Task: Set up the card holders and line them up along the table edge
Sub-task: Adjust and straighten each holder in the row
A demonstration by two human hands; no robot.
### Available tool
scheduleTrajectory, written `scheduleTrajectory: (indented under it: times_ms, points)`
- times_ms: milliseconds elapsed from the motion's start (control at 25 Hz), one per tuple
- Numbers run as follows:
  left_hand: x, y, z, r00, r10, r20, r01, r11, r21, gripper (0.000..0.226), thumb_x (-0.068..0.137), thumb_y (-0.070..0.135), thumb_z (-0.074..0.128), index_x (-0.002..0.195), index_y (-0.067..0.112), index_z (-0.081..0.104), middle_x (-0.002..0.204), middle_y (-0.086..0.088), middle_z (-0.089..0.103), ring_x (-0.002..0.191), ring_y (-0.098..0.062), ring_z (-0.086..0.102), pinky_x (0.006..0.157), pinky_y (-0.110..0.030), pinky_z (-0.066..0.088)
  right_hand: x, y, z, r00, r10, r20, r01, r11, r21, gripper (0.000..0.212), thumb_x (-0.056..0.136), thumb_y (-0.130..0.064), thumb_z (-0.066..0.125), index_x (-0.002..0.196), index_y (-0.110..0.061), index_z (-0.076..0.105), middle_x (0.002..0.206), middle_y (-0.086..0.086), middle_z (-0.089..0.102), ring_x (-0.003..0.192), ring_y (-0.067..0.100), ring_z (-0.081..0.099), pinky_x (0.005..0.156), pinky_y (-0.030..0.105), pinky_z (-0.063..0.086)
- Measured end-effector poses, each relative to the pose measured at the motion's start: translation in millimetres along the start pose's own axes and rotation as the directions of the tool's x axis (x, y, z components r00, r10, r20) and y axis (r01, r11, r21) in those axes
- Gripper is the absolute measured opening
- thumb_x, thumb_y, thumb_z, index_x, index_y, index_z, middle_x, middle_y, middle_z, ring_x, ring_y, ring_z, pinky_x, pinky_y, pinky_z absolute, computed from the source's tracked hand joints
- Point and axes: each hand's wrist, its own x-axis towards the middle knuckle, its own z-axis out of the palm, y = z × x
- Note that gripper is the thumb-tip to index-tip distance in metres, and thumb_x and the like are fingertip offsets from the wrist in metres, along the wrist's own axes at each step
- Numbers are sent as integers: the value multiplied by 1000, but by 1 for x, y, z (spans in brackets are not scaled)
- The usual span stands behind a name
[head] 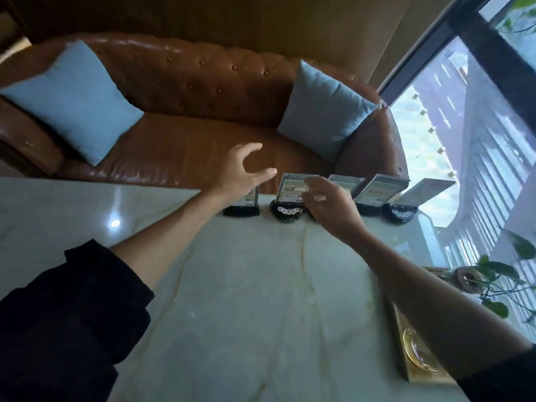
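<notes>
Several card holders with black bases stand in a row along the far edge of the pale marble table (pixel 232 300). My left hand (pixel 242 172) hovers with fingers spread over the leftmost holder (pixel 242 208), hiding most of its card. Beside it stands the second holder (pixel 290 198). My right hand (pixel 327 204) is at that holder's right side, fingertips near the card's upper corner; whether they touch it I cannot tell. The third holder (pixel 345 182) is partly hidden behind my right hand. Two more holders (pixel 377 192) (pixel 406 204) lean at the right end.
A brown leather sofa (pixel 197 111) with two light blue cushions (pixel 72 97) (pixel 322 111) runs behind the table's far edge. A window (pixel 464 140) is at the right. A gold tray (pixel 417 355) and a potted plant (pixel 493 280) sit by the right edge.
</notes>
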Motion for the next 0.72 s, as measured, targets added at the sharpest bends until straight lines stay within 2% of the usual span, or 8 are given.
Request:
scheduleTrajectory:
  times_ms: [80, 120, 160, 240, 360, 520, 720]
  points:
    - [0, 25, 19, 998, 52, 36, -53, 998, 29, 63, 79, 40, 79, 135, 19, 59, 141, -1, 57, 129, -15, 51, 103, -24, 41, -5, 16, -36, 997, -42, -59, 38, 996, -77, 37, 88, -29, 65, 124, -26, 64, 118, 3, 71, 103, 23, 68, 92, 39, 55]
    - [0, 35, 29, 995, 74, 62, -77, 996, 51, 63, 78, 42, 79, 134, 19, 60, 139, -1, 59, 128, -16, 53, 105, -28, 43, -6, 25, -53, 996, -55, -70, 47, 992, -118, 43, 87, -28, 66, 130, -24, 61, 126, 4, 68, 108, 24, 65, 97, 35, 51]
    - [0, 46, 41, 992, 89, 92, -96, 993, 69, 62, 78, 43, 79, 132, 19, 61, 138, -2, 60, 127, -17, 54, 105, -29, 43, -6, 34, -71, 996, -59, -74, 46, 986, -159, 48, 87, -25, 67, 134, -20, 58, 132, 5, 64, 113, 23, 62, 99, 31, 47]
    - [2, 66, 66, 984, 101, 145, -116, 989, 96, 62, 77, 40, 81, 131, 18, 62, 135, -4, 62, 125, -18, 56, 103, -26, 42, -3, 57, -105, 995, -57, -85, 40, 979, -199, 55, 87, -21, 70, 139, -15, 55, 140, 7, 58, 122, 24, 57, 103, 31, 42]
    - [10, 95, 108, 973, 92, 211, -125, 981, 147, 64, 75, 40, 82, 132, 19, 62, 134, -4, 62, 123, -19, 57, 99, -24, 42, 6, 97, -150, 993, -35, -114, 6, 970, -241, 57, 88, -20, 68, 142, -15, 51, 143, 10, 54, 128, 29, 53, 103, 39, 45]
    - [32, 128, 172, 961, 91, 262, -139, 976, 169, 63, 74, 38, 82, 131, 19, 61, 133, -6, 63, 123, -21, 58, 106, -34, 45, 23, 150, -200, 994, 16, -111, -49, 954, -295, 55, 88, -14, 64, 141, -12, 48, 140, 16, 53, 122, 36, 53, 95, 44, 47]
    - [72, 157, 246, 944, 101, 314, -180, 956, 232, 57, 80, 27, 79, 133, 16, 60, 135, -6, 62, 124, -21, 56, 102, -25, 39, 51, 222, -242, 996, 80, -45, -91, 920, -382, 61, 85, -7, 61, 144, -12, 43, 144, 15, 49, 132, 36, 43, 105, 44, 41]
